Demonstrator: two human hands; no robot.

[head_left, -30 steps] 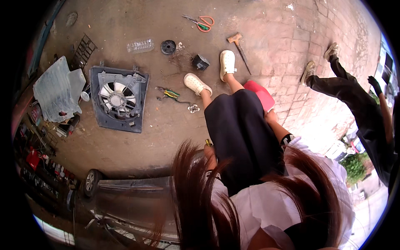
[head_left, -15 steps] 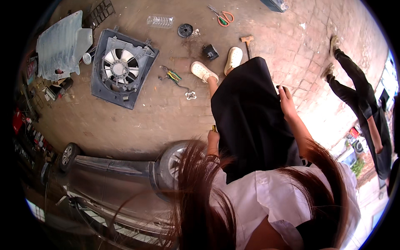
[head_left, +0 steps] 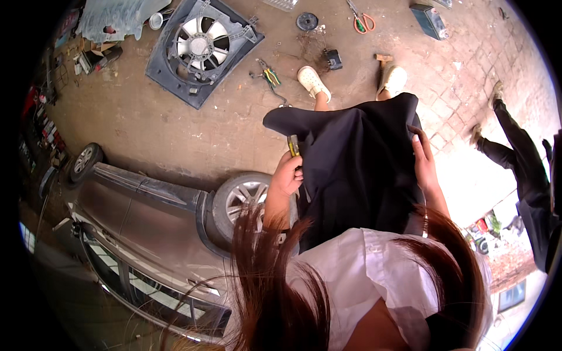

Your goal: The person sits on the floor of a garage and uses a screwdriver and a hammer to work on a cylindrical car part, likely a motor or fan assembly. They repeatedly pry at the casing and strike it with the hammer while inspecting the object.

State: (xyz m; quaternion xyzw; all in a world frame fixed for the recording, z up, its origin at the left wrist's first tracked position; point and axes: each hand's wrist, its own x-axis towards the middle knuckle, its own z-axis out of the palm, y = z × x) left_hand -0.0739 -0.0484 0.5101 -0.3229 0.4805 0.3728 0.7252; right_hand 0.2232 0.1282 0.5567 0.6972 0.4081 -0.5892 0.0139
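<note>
Beside the dark skirt (head_left: 357, 169), left hand (head_left: 287, 178) clasps a yellow-handled tool (head_left: 293, 145).

Dusty concrete floor (head_left: 152, 126) with a radiator fan shroud (head_left: 202, 50), pliers (head_left: 270, 76), orange-handled snips (head_left: 362, 20) and a black disc (head_left: 307, 21).
</note>
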